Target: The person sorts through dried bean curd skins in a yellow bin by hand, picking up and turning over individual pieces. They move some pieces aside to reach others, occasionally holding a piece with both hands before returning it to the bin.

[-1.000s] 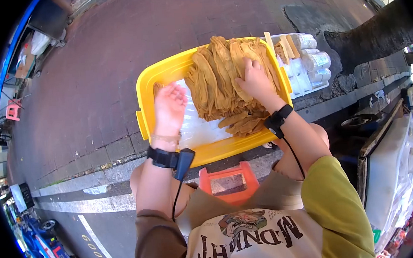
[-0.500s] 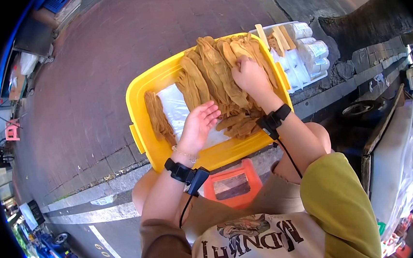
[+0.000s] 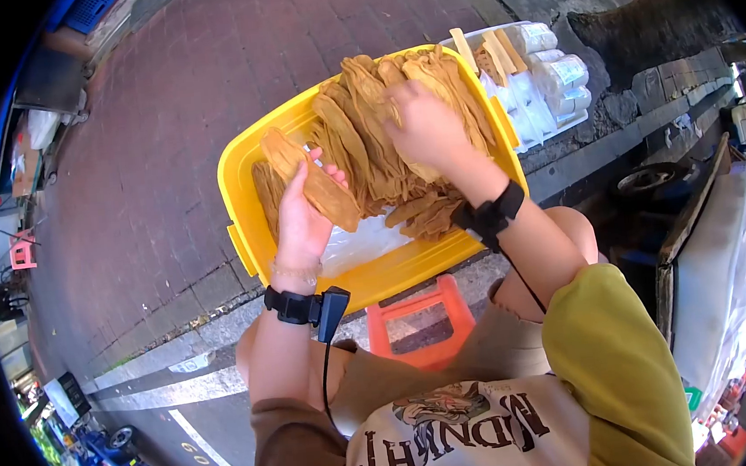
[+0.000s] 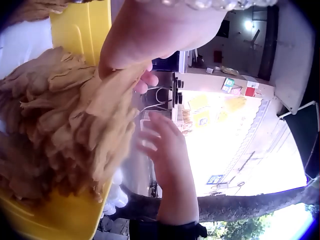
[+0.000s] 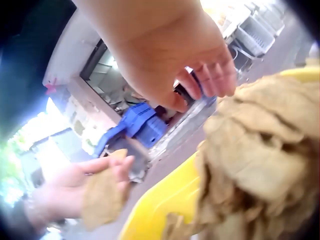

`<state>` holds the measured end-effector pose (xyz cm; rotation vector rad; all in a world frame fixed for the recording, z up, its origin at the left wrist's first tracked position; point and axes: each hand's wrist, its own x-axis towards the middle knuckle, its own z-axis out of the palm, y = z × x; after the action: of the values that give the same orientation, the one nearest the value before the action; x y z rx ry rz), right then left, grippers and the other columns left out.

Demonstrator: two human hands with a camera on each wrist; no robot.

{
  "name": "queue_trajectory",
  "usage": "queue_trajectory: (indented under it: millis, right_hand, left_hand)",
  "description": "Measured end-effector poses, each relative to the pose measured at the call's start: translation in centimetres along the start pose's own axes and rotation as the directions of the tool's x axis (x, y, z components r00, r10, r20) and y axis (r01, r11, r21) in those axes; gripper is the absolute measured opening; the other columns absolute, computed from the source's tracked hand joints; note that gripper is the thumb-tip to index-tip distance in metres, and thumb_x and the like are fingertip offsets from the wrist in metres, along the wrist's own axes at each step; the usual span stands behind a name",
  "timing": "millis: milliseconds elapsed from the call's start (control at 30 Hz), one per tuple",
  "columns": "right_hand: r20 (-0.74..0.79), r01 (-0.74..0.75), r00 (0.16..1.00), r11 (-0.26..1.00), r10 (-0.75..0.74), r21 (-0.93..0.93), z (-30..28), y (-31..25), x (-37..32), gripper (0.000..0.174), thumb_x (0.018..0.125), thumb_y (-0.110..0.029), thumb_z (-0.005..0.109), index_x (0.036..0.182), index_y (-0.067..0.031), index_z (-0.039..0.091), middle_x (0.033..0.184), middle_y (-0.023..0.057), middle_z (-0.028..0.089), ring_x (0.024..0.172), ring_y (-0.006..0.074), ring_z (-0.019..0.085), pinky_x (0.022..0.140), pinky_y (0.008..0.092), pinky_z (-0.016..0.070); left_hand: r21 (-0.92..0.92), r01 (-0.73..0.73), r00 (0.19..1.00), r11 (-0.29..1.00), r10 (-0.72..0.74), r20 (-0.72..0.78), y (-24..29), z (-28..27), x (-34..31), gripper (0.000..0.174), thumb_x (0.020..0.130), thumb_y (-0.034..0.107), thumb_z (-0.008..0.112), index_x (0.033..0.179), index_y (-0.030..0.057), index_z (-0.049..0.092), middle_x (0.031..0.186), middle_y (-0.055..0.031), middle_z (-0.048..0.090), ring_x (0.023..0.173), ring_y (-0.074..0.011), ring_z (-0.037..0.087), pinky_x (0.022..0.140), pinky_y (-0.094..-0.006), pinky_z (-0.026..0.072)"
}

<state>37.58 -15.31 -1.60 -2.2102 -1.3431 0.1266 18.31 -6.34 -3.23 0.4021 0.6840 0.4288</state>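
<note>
My left hand (image 3: 303, 216) holds one long, flat brown strip (image 3: 309, 177) over the left part of the yellow tub (image 3: 242, 178), the thumb on top and the fingers round its far edge. My right hand (image 3: 426, 124) is over the dense rows of brown strips (image 3: 352, 134) in the tub, its fingers bent loosely; the right wrist view shows nothing in that hand (image 5: 175, 65), beside the heap (image 5: 260, 150). A smaller bundle (image 3: 266, 189) lies along the tub's left side, and loose pieces (image 3: 429, 215) lie at the near right, on clear plastic (image 3: 361, 244).
A white tray (image 3: 573, 119) with plastic-wrapped rolls and wooden pieces stands right of the tub. A red stool (image 3: 426, 351) is between the tub and my body. A tree trunk (image 3: 655, 31) lies at the right, beyond the kerb.
The left hand, empty before, now holds a brown strip and has moved left. The right hand has lifted off the rows and moved slightly left, its fingers looser. The head view has shifted slightly.
</note>
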Motion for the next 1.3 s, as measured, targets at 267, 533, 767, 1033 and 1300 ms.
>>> queue_trajectory:
  millis: [267, 533, 767, 1033, 1300]
  right_hand:
    - [0.108, -0.31, 0.934, 0.922, 0.341, -0.231, 1.3, 8.5, 1.4, 0.041, 0.077, -0.018, 0.066, 0.11, -0.0023, 0.047, 0.103, 0.0147, 0.056, 0.097, 0.0309, 0.059, 0.076, 0.0371, 0.0501]
    - [0.355, -0.341, 0.928, 0.123, -0.111, 0.932, -1.3, -2.2, 1.4, 0.021, 0.086, -0.011, 0.061, 0.106, -0.0101, 0.052, 0.089, -0.0037, 0.058, 0.081, 0.0085, 0.059, 0.063, 0.0207, 0.0491]
    - [0.493, -0.464, 0.867, 0.248, -0.072, 0.851, 3.4, -4.8, -3.6, 0.02, 0.085, -0.008, 0.062, 0.103, -0.0068, 0.054, 0.084, -0.002, 0.056, 0.073, 0.0051, 0.057, 0.046, 0.016, 0.0477]
    - [0.037, -0.025, 0.999, 0.861, 0.007, 0.508, 2.8, -0.7, -0.8, 0.037, 0.079, -0.021, 0.07, 0.108, -0.0041, 0.056, 0.098, 0.0096, 0.049, 0.081, 0.0171, 0.055, 0.07, 0.0326, 0.0488]
    - [-0.094, -0.011, 0.996, 0.989, -0.004, -0.15, 4.6, 7.7, 0.2, 0.044, 0.076, -0.022, 0.067, 0.111, -0.0008, 0.052, 0.105, 0.0187, 0.054, 0.098, 0.0355, 0.052, 0.086, 0.041, 0.0439]
  left_hand:
    - [-0.182, -0.043, 0.98, 0.982, 0.077, 0.181, 1.6, 1.3, -2.1, 0.025, 0.091, 0.031, 0.047, 0.099, 0.0081, 0.047, 0.085, -0.0068, 0.047, 0.084, -0.021, 0.048, 0.08, -0.0352, 0.0426]
    - [-0.051, -0.143, 0.987, 0.988, 0.146, 0.068, 2.1, 2.3, -2.5, 0.047, 0.093, 0.042, 0.041, 0.118, 0.0029, 0.049, 0.106, -0.0102, 0.055, 0.104, -0.0229, 0.052, 0.085, -0.0338, 0.0431]
    - [-0.078, 0.002, 0.973, 0.997, 0.016, 0.229, -0.6, 2.1, -2.5, 0.049, 0.093, 0.046, 0.041, 0.124, 0.0081, 0.046, 0.112, -0.0055, 0.055, 0.101, -0.0176, 0.053, 0.077, -0.0342, 0.0462]
    - [0.008, 0.006, 1.0, 1.0, -0.006, -0.011, -0.4, 2.8, -2.4, 0.034, 0.093, 0.034, 0.049, 0.117, 0.0099, 0.047, 0.098, -0.0085, 0.058, 0.081, -0.0167, 0.058, 0.068, -0.0289, 0.0468]
    - [-0.084, 0.062, 0.994, 0.995, -0.055, 0.09, 0.3, 0.3, -1.9, 0.029, 0.093, 0.03, 0.045, 0.111, 0.007, 0.046, 0.078, -0.0033, 0.046, 0.06, -0.012, 0.042, 0.057, -0.0262, 0.0381]
